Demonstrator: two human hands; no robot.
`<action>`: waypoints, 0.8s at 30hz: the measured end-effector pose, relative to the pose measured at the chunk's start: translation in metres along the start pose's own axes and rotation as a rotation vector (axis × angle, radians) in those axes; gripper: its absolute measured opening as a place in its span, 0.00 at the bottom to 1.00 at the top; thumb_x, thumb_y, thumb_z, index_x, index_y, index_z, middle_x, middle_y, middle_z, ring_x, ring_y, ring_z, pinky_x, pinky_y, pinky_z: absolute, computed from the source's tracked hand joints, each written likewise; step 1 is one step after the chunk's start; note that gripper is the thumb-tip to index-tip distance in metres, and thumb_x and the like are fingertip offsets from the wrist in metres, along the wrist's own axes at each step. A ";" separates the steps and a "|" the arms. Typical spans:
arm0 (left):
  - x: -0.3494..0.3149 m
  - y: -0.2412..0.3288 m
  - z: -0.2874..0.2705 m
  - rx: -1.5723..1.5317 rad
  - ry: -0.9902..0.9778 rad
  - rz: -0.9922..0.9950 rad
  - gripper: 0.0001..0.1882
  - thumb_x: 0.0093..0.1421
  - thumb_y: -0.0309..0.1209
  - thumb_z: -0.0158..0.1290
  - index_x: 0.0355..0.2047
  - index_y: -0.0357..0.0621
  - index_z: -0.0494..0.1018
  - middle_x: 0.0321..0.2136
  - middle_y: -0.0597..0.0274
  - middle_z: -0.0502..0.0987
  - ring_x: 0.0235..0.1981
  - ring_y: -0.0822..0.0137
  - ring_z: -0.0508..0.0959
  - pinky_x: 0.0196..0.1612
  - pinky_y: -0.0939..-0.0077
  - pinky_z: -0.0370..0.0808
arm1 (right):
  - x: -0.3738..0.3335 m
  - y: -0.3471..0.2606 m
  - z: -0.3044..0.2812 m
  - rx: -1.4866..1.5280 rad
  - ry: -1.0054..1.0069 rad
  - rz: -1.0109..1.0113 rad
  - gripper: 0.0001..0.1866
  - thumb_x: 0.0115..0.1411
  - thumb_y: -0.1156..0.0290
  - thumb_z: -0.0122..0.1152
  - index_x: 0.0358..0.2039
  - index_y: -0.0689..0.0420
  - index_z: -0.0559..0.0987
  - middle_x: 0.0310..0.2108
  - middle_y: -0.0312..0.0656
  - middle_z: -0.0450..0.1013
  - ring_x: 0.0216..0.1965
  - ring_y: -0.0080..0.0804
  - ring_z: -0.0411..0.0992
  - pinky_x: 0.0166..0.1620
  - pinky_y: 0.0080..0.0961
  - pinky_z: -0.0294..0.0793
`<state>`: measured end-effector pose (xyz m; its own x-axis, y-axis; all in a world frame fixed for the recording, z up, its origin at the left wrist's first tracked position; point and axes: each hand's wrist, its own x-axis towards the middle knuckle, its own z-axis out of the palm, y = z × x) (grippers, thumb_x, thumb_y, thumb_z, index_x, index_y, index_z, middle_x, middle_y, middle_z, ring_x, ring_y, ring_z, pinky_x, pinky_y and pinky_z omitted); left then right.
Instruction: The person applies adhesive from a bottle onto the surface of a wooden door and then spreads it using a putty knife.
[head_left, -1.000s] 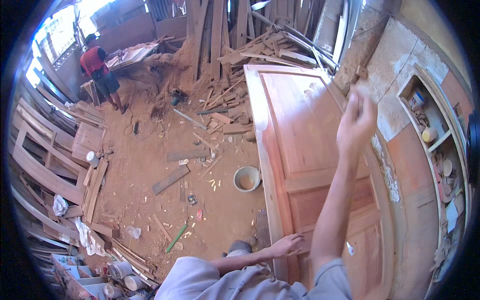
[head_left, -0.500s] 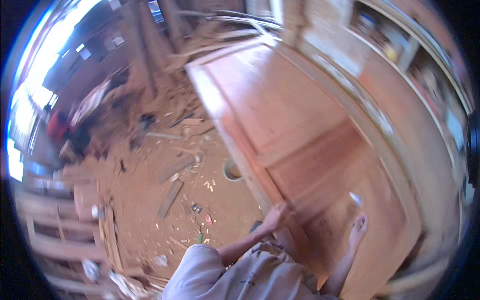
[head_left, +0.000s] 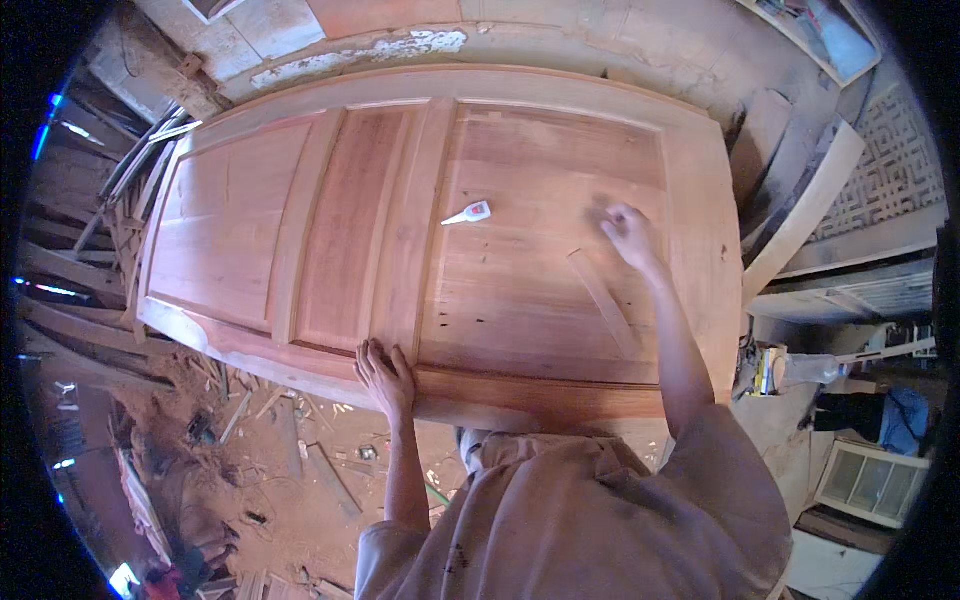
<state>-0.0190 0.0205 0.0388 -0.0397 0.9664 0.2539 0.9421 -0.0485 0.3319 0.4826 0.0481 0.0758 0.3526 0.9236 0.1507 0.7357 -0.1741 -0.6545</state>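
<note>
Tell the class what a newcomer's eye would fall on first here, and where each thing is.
Probably the large panelled wooden door, stretching across the middle of the view. Next, the small white bottle with its pointed nozzle, lying on the door just right of a cross rail. Then the left hand, resting on the door's near edge, and the right hand over its right-hand panel.

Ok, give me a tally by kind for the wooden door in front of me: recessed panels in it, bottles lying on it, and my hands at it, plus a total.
Recessed panels in the door: 3
White bottle: 1
Hands: 2 (left hand, right hand)
Total: 6
</note>
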 end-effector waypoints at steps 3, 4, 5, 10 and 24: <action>-0.001 -0.004 -0.010 0.040 0.036 0.020 0.24 0.63 0.40 0.48 0.53 0.35 0.65 0.54 0.43 0.68 0.59 0.48 0.64 0.63 0.50 0.56 | 0.040 -0.079 0.070 0.032 -0.213 -0.163 0.14 0.60 0.70 0.59 0.47 0.58 0.76 0.44 0.47 0.74 0.47 0.41 0.73 0.50 0.35 0.72; -0.001 -0.004 -0.008 0.030 0.049 0.024 0.23 0.63 0.40 0.48 0.52 0.35 0.66 0.52 0.42 0.69 0.58 0.47 0.65 0.62 0.50 0.57 | 0.041 -0.107 0.102 0.109 -0.219 -0.183 0.14 0.60 0.71 0.57 0.47 0.57 0.76 0.46 0.46 0.73 0.47 0.41 0.73 0.50 0.36 0.72; -0.002 -0.005 -0.002 0.010 0.034 0.022 0.24 0.63 0.40 0.48 0.54 0.35 0.64 0.53 0.43 0.68 0.59 0.48 0.65 0.63 0.50 0.56 | 0.061 -0.108 0.132 0.038 -0.260 -0.430 0.18 0.59 0.70 0.57 0.50 0.56 0.75 0.51 0.45 0.71 0.50 0.41 0.71 0.53 0.37 0.71; -0.002 0.020 0.013 -0.102 0.034 0.048 0.24 0.64 0.40 0.48 0.53 0.33 0.66 0.54 0.40 0.67 0.57 0.43 0.65 0.61 0.50 0.58 | 0.025 -0.115 0.215 -0.542 0.199 -0.496 0.12 0.59 0.68 0.54 0.41 0.58 0.78 0.40 0.49 0.73 0.46 0.44 0.70 0.48 0.43 0.71; -0.112 0.152 0.028 -1.477 -0.819 -0.452 0.24 0.72 0.43 0.36 0.58 0.37 0.60 0.47 0.57 0.69 0.47 0.67 0.71 0.48 0.72 0.71 | -0.194 -0.142 0.090 0.585 -0.112 0.012 0.13 0.58 0.70 0.61 0.42 0.57 0.73 0.33 0.49 0.75 0.33 0.42 0.76 0.39 0.38 0.73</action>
<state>0.1382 -0.0877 0.0350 0.4118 0.8121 -0.4135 -0.1812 0.5177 0.8362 0.2581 -0.0753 0.0727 0.2724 0.9586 0.0825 0.2797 0.0031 -0.9601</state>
